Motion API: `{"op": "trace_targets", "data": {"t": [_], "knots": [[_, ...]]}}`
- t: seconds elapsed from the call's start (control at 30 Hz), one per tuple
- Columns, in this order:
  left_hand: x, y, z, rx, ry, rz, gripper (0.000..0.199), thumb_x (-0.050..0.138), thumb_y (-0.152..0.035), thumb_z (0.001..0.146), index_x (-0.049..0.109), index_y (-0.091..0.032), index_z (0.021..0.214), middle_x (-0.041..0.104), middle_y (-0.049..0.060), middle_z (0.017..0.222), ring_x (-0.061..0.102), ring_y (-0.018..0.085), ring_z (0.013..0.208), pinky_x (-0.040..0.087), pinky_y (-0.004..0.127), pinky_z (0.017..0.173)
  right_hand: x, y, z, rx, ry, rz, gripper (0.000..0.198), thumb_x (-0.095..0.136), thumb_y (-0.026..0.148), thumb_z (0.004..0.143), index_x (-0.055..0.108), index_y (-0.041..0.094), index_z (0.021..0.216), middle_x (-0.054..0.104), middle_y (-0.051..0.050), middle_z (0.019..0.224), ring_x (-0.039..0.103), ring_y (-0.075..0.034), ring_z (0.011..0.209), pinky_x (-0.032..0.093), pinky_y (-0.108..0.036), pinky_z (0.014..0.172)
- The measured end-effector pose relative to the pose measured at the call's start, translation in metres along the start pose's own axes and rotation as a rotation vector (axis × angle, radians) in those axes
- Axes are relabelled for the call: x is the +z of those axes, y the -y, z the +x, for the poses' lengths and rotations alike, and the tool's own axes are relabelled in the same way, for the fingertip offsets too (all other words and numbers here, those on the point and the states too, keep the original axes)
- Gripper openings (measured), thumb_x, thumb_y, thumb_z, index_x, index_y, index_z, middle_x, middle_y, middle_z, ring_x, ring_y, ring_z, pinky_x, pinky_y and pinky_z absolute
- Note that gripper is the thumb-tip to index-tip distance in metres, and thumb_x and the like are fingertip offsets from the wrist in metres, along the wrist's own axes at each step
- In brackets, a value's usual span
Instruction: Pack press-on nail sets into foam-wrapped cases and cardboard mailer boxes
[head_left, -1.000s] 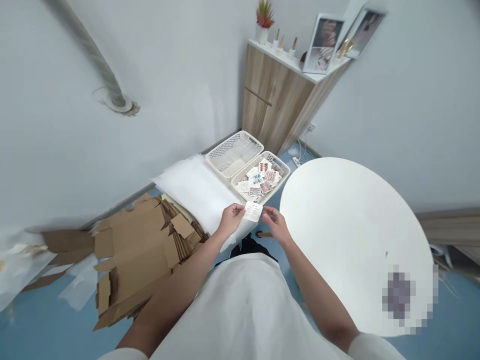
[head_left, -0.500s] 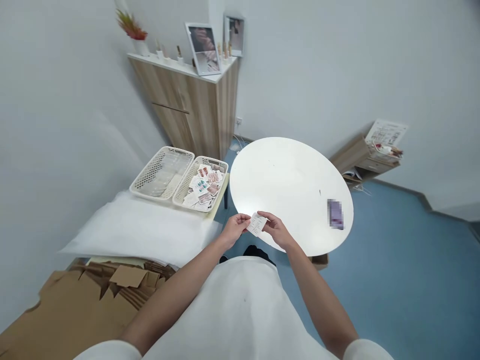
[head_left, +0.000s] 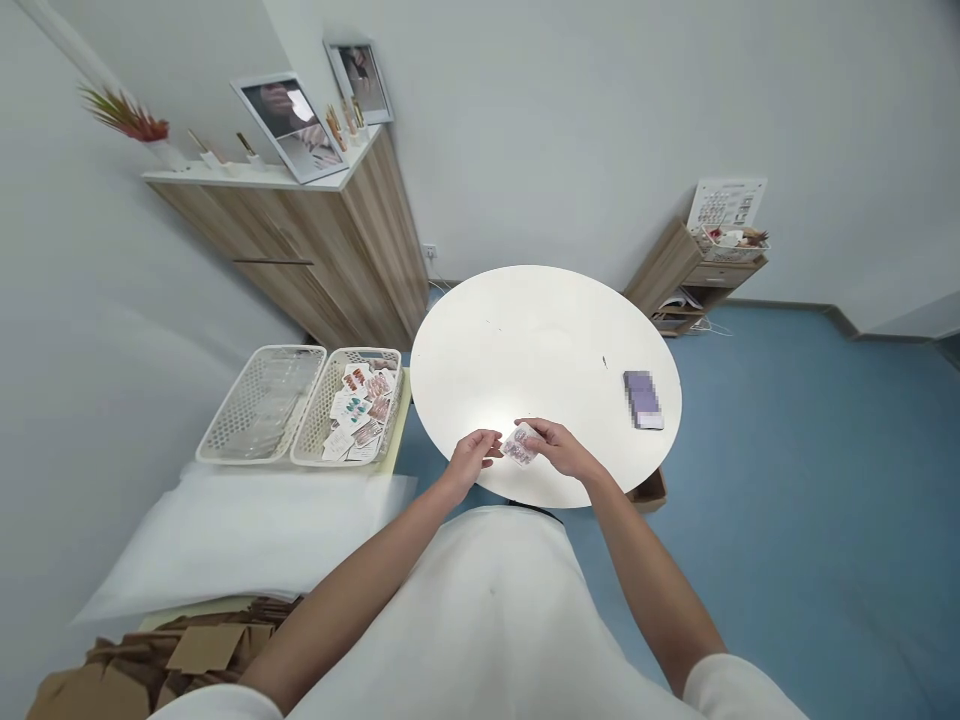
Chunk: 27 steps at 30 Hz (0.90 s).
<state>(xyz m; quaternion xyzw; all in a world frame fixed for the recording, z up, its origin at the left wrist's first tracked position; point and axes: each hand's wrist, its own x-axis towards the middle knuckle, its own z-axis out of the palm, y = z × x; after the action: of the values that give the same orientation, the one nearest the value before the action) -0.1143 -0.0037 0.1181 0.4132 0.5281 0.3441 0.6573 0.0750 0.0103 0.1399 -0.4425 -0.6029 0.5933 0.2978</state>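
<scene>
In the head view, my right hand grips a small square card of press-on nails between thumb and fingers. Its face with pinkish-purple nails is turned up toward me. My left hand is just left of the card, fingers slightly parted and holding nothing, the fingertips close to the card's left corner. Both hands are over the near edge of a white oval table. To the left, a white basket holds many similar nail cards in red, teal and pink.
Another white basket contains clear plastic pieces. In front lie white wrapping sheet and brown cardboard. A pixelated purple object rests on the table's right side. Behind stand a wooden cabinet and a low shelf.
The card has been turned from its printed white side to its nail side. My left hand has let go of it. My view has swung a little to the right.
</scene>
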Motion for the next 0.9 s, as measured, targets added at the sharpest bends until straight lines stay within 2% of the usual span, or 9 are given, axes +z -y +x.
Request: {"op": "trace_targets", "data": {"t": [0.07,0.17,0.27,0.43,0.6,0.77,0.9], "knots": [[0.007,-0.004,0.005,0.057,0.031,0.028,0.031,0.054,-0.043,0.073,0.059,-0.017,0.089,0.062,0.004,0.082,0.058,0.012,0.072,0.044,0.026,0.067,-0.012,-0.004,0.003,0.027,0.021,-0.041,0.041,0.053,0.035,0.074,0.053,0.022,0.113,0.058,-0.004,0.101,0.053,-0.017,0.089,0.044,-0.031,0.076],[0.023,-0.003,0.012,0.117,0.055,0.032,0.027,0.061,-0.036,0.069,0.058,-0.016,0.086,0.061,0.002,0.074,0.058,0.012,0.069,0.046,0.027,0.068,-0.028,-0.014,0.007,0.08,0.026,-0.131,0.044,0.055,0.033,0.073,0.05,0.023,0.116,0.056,-0.001,0.086,0.052,-0.014,0.075,0.043,-0.03,0.069],[0.039,0.003,0.018,0.053,0.025,0.009,0.026,0.064,-0.034,0.066,0.056,-0.016,0.083,0.06,0.0,0.067,0.058,0.013,0.065,0.047,0.029,0.067,-0.038,-0.024,0.01,0.13,-0.003,-0.182,0.046,0.056,0.033,0.072,0.049,0.023,0.117,0.053,0.0,0.079,0.051,-0.013,0.069,0.043,-0.028,0.065],[0.054,0.007,0.03,-0.048,-0.065,-0.023,0.028,0.065,-0.036,0.064,0.052,-0.017,0.08,0.06,-0.002,0.06,0.059,0.013,0.059,0.047,0.029,0.065,-0.041,-0.033,0.016,0.181,-0.071,-0.141,0.043,0.054,0.035,0.073,0.049,0.024,0.115,0.055,-0.001,0.086,0.053,-0.014,0.073,0.044,-0.029,0.065],[0.06,0.009,0.043,-0.055,-0.133,-0.066,0.027,0.064,-0.037,0.065,0.049,-0.017,0.076,0.062,-0.002,0.064,0.058,0.011,0.061,0.043,0.025,0.064,-0.043,-0.038,0.011,0.194,-0.219,0.043,0.054,0.052,0.037,0.074,0.037,0.025,0.124,0.048,-0.005,0.104,0.052,-0.009,0.064,0.046,-0.028,0.06],[0.066,0.013,0.051,-0.096,-0.185,-0.063,0.031,0.064,-0.039,0.064,0.05,-0.017,0.081,0.065,0.001,0.068,0.059,0.012,0.063,0.041,0.025,0.063,-0.05,-0.045,-0.004,0.139,-0.121,0.123,0.074,0.059,0.026,0.069,0.021,0.03,0.133,0.042,-0.006,0.113,0.056,-0.009,0.072,0.047,-0.032,0.074],[0.071,0.013,0.054,-0.12,-0.201,-0.047,0.042,0.064,-0.039,0.065,0.05,-0.017,0.097,0.066,0.003,0.072,0.06,0.014,0.066,0.041,0.027,0.065,-0.059,-0.052,-0.01,0.141,-0.113,0.036,0.071,0.056,0.021,0.071,0.023,0.031,0.133,0.045,-0.004,0.103,0.055,-0.01,0.072,0.047,-0.034,0.075]]}}
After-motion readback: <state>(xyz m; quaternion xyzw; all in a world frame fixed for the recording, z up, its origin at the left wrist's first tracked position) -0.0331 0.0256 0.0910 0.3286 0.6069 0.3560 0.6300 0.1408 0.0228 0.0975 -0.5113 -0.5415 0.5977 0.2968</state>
